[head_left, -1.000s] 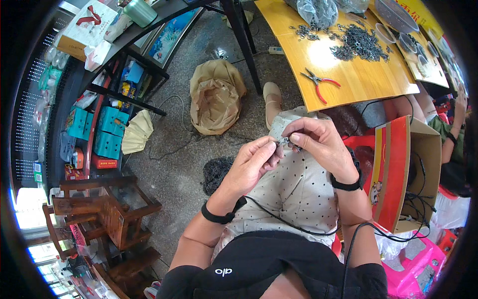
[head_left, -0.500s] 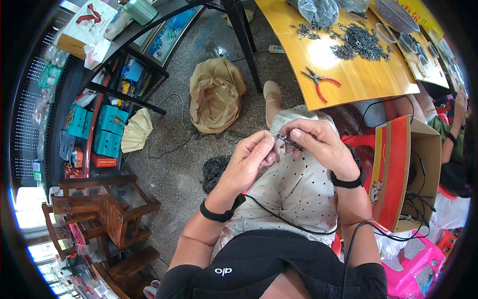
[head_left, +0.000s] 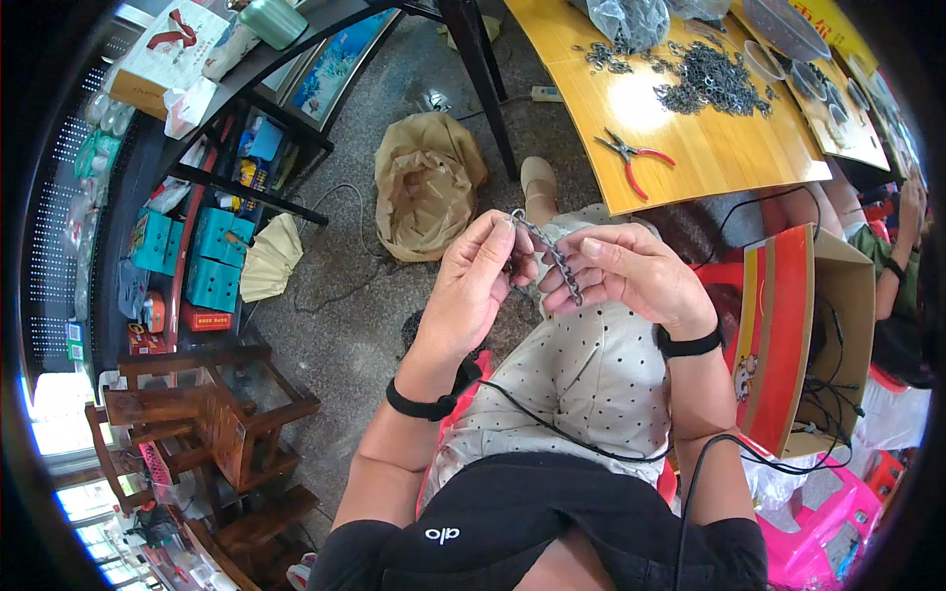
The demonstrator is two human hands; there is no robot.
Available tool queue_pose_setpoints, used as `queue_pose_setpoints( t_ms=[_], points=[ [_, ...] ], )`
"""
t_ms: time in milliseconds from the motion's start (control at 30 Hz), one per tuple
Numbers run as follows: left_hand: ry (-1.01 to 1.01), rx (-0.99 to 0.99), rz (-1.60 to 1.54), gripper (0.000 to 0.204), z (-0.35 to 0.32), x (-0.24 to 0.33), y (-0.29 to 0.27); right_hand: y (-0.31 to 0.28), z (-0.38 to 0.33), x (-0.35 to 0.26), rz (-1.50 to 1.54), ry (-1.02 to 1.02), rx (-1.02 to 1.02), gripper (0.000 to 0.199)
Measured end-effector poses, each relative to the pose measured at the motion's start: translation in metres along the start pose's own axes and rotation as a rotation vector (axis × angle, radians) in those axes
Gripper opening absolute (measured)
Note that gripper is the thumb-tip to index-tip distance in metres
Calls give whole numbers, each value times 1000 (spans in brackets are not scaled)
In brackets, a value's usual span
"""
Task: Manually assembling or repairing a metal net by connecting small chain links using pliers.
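A short dark metal chain (head_left: 557, 258) hangs between my hands above my lap. Its upper end, with a shiny metal clasp or ring, is pinched between the thumb and fingers of my left hand (head_left: 473, 276). From there the chain slants down across the fingers of my right hand (head_left: 650, 276). That hand's fingers are stretched out, thumb apart, and the chain lies against them without a visible grip. Pliers with red handles (head_left: 636, 163) rest on the wooden table (head_left: 562, 59) beyond. A heap of small dark metal pieces (head_left: 709, 84) lies farther back there.
On the floor ahead stands an open brown bag (head_left: 424, 207). To my right is a cardboard box (head_left: 828, 325) with black cables, near a pink stool (head_left: 818, 532). Wooden stools (head_left: 222, 424) stand at the left. Another person's arm (head_left: 902, 236) shows at far right.
Both hands were close together over a small bunched chain. My left hand has moved up and left, the right hand's fingers have straightened, and the chain now shows stretched between them.
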State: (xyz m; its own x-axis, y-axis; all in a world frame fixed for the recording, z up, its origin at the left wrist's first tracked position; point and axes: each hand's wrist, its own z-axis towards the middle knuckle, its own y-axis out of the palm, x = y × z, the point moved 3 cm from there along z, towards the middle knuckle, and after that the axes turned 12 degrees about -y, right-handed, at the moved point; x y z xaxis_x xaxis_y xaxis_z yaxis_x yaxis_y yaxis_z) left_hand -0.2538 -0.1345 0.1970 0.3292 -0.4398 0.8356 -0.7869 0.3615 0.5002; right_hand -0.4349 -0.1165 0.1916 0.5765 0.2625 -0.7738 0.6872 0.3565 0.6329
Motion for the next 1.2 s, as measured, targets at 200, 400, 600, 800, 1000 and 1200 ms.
queue_pose_setpoints(
  t_ms=[200,400,600,800,1000,1200],
  points=[
    [-9,6,-32,26,4,2,-3,-4,0,1,36,9,-36,30],
    [-4,16,-43,25,4,3,-5,-2,1,3,-22,-17,-49,30],
    [-3,19,-30,26,3,4,-5,-2,2,3,-70,-27,-41,30],
    [0,7,-39,25,4,4,-6,-2,2,2,-105,-37,-1,31],
    [5,5,-26,26,3,6,-3,-4,2,3,-120,-44,-26,28],
    [6,-4,-9,26,4,6,-4,-3,2,4,-109,-74,-24,32]
  ],
)
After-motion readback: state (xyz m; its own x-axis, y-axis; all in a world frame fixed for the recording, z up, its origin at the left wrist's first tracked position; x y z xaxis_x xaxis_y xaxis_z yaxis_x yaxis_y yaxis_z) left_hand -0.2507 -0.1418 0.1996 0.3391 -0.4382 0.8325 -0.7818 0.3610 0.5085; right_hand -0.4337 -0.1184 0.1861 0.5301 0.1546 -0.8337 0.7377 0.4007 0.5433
